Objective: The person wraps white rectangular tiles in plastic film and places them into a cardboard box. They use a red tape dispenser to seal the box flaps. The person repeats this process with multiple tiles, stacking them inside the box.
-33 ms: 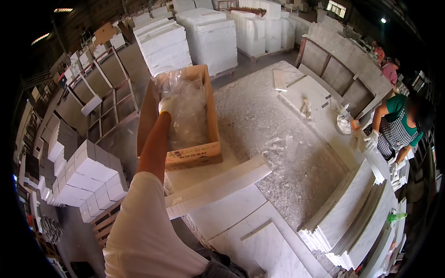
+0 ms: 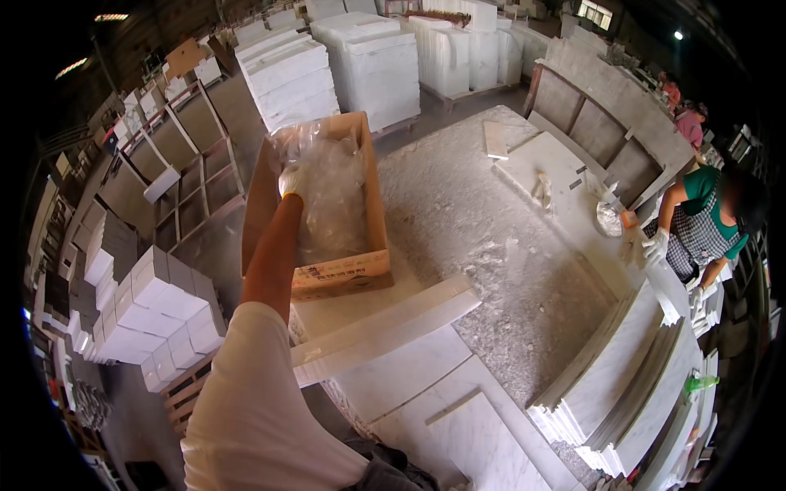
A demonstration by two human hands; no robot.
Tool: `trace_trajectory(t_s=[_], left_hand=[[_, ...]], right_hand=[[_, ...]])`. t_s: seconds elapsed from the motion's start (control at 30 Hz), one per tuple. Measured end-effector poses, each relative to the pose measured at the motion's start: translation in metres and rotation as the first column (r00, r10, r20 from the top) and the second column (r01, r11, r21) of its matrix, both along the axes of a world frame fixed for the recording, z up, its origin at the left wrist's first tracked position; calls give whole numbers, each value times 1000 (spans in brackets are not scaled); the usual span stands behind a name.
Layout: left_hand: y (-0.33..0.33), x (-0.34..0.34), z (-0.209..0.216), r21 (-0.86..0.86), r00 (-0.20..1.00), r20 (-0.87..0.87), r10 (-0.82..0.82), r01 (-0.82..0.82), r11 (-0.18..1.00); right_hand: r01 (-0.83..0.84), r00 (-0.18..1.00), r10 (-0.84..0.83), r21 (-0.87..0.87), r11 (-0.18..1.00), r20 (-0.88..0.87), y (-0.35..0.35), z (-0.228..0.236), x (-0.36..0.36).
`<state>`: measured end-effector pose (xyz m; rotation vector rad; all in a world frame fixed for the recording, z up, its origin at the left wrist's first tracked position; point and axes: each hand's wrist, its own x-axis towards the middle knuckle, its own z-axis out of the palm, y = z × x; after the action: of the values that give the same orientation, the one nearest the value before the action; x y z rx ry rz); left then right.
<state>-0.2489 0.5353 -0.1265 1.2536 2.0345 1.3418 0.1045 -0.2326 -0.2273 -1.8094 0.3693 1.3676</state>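
My left hand (image 2: pixel 293 182), in a white glove with a yellow cuff, is down inside an open cardboard box (image 2: pixel 340 278). It looks closed on the crumpled clear plastic bags (image 2: pixel 332 196) that fill the box, though its fingertips are lost among the film. Some of the film stands up above the box's far left corner. My bare forearm passes over the near left side of the box. A long pale slab strip (image 2: pixel 389 327) lies just in front of the box. My right hand is out of view.
White marble slabs (image 2: pixel 491 442) lie near me, with curved stacked pieces (image 2: pixel 614 368) at right. A dusty table surface (image 2: pixel 458 196) spreads beyond. A co-worker (image 2: pixel 704 221) in gloves stands at the right. Stacked white blocks (image 2: pixel 160 307) and a metal frame (image 2: pixel 201 180) are at left.
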Motion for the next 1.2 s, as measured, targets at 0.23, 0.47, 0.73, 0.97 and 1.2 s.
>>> trace_trajectory(t_s=[0.23, 0.47, 0.73, 0.97, 1.2], left_hand=[[3, 94, 106, 548, 961, -109, -255, 272, 791], [-58, 178, 179, 460, 837, -68, -543, 509, 728], [-90, 201, 275, 399, 840, -419, -344, 511, 762], [-171, 231, 347, 406, 676, -701, -228, 641, 652], [-399, 337, 213, -205, -172, -877, -448, 978, 27]], right_hand=[[26, 999, -25, -27, 999, 21, -9, -1, -2], [35, 999, -36, 14, 999, 20, -26, -12, 3], [62, 998, -62, 111, 992, -1, -58, -32, 8], [152, 988, -136, 312, 938, -74, -74, -45, 6], [286, 958, -238, 487, 825, -159, -71, -18, -3]])
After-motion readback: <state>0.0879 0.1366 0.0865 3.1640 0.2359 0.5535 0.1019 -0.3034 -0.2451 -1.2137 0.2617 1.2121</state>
